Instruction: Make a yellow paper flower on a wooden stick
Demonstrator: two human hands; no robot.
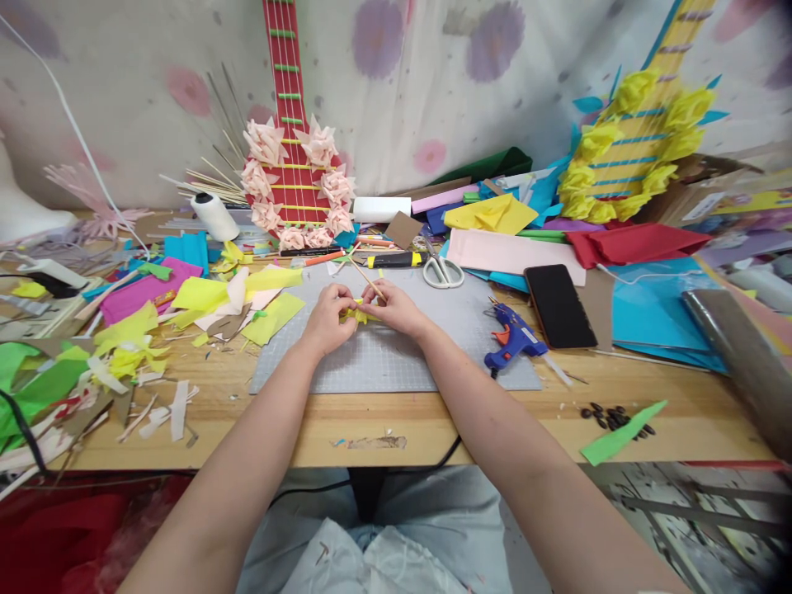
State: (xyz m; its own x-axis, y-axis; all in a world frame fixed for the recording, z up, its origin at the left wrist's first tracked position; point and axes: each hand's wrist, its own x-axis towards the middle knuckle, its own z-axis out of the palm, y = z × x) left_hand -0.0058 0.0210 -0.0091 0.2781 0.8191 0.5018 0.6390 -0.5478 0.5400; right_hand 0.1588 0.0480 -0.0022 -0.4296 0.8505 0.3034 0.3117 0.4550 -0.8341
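Over the grey cutting mat (384,367), my two hands meet around a small piece of yellow paper (357,314). My left hand (330,320) is closed, its fingers pinching the paper from the left. My right hand (398,310) is closed too, with a thin wooden stick (366,278) rising from between its fingers, while its fingertips touch the yellow paper. Fingers hide most of the paper, so its exact shape cannot be made out. Behind my hands lie a yellow-and-black utility knife (396,260) and scissors (443,272).
A blue glue gun (515,337) and a black phone (560,307) lie on the right. Paper scraps (272,318) cover the left. Paper guitars, one red with pink flowers (294,190), one yellow (631,157), stand behind. Dark beads (612,417) sit near the front edge.
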